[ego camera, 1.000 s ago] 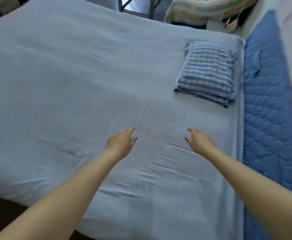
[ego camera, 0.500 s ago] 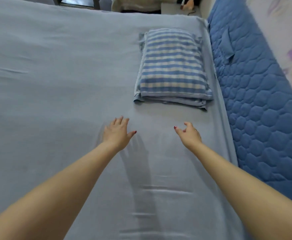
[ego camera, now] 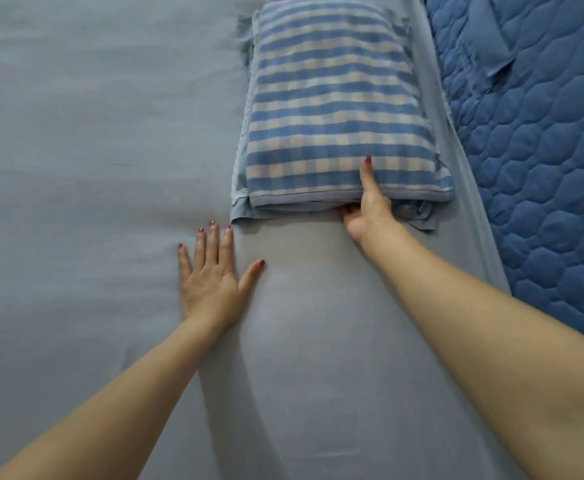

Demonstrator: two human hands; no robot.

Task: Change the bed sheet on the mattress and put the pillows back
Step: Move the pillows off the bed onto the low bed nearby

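The left hand (ego camera: 210,282) lies flat on the grey-blue bed sheet (ego camera: 93,168), fingers straight and slightly spread. The right hand (ego camera: 366,209) pinches the near edge of the striped pillow (ego camera: 335,98): thumb on top, fingers tucked beneath. The pillow rests on the sheet, beside the blue quilted pad (ego camera: 543,150) at the right.

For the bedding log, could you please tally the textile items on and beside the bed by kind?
Striped pillow, gripped at its near edge by the right hand: 1
Grey-blue bed sheet, pressed flat by the left hand: 1
Blue quilted cover alongside the bed: 1
Total: 3
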